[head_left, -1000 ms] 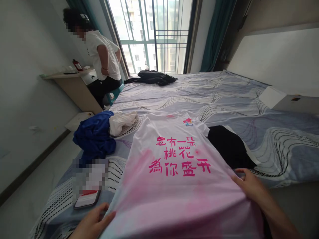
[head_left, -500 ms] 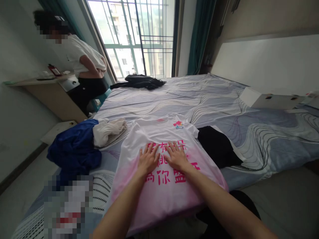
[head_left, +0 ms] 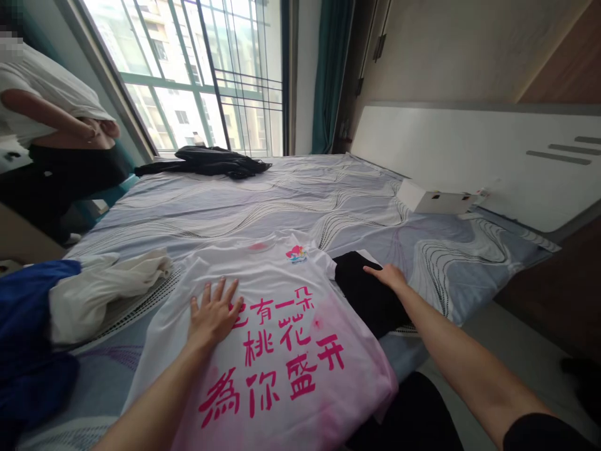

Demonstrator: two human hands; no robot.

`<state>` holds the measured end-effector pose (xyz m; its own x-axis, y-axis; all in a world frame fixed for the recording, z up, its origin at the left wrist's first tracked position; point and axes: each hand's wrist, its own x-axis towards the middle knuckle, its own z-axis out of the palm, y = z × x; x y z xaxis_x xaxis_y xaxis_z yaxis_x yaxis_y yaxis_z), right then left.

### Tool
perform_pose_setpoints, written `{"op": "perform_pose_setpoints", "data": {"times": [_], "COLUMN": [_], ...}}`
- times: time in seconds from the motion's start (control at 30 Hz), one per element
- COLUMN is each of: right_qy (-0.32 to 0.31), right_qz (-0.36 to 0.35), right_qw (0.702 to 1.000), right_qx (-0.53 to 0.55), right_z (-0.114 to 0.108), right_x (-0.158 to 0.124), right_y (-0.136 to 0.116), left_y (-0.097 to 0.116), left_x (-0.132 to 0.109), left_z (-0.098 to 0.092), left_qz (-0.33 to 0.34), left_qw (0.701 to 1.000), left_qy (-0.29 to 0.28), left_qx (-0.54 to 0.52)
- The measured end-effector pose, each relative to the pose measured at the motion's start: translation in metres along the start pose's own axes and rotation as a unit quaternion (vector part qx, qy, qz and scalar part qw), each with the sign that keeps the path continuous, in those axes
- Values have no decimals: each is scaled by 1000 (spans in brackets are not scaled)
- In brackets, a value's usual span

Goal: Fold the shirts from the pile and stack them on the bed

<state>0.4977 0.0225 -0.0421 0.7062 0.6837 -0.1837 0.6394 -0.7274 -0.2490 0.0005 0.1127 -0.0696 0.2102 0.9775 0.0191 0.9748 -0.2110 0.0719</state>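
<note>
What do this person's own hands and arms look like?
The left hand and right hand are bare, with no gloves, rings or watch visible. A black sleeve shows high on the right arm; any left sleeve is out of view.

Left hand palm down, fingers spread and pointing far, left forearm bare, reaching in from near left, right hand off to the right, one digit extended leftward, grip unclear, right forearm bare, dark sleeve near right
</note>
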Motion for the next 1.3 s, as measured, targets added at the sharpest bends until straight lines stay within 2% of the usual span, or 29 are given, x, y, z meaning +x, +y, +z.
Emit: {"op": "perform_pose_setpoints", "data": {"times": [0.2,0.4,0.47,0.57,0.63,0.7,0.77,0.87,0.9,0.97,1.03,1.07,1.13,1.17,1.23,1.3], "right_qy": [19,20,26,38,47,64,84,82,74,68,101,124,145,117,13,-54], "right_qz": [-74,-133,-144,-139,-114,-64,-15,-35,-40,-7,6,-32,-209,-314,-499,-568], "right_qw": [997,991,989,990,992,996,996,994,994,995,992,989,966,941,866,821], "right_qx": [-8,-5,-2,-4,-13,-27,-39,-55,-63,-75,-75,-69,-53,-43,-32,-27], "right_z": [12,6,-4,-31,-50,-59,-53,-20,-8,10,19,23,35,45,69,95], "right_x": [11,23,32,51,64,73,73,60,52,34,8,-9,-52,-75,-120,-151], "right_y": [4,10,13,25,36,43,44,27,17,-10,-47,-68,-112,-133,-170,-198], "left_y": [-6,-7,-8,-9,-10,-10,-9,-7,-6,-3,0,1,3,3,2,-1], "left_x": [5,5,6,8,8,8,8,6,5,4,2,1,-1,-2,-2,0], "left_z": [5,5,6,8,10,11,10,7,5,2,0,-1,-1,-1,0,1], "left_qz": [9,11,11,15,16,14,11,7,5,-1,-7,-10,-12,-8,36,117], "left_qw": [1000,1000,1000,1000,1000,1000,1000,1000,1000,1000,1000,1000,1000,999,997,991], "left_qy": [6,7,5,11,15,16,15,10,8,7,9,10,18,31,65,70], "left_qx": [14,18,19,18,15,13,11,6,4,1,0,0,-1,1,5,4]}}
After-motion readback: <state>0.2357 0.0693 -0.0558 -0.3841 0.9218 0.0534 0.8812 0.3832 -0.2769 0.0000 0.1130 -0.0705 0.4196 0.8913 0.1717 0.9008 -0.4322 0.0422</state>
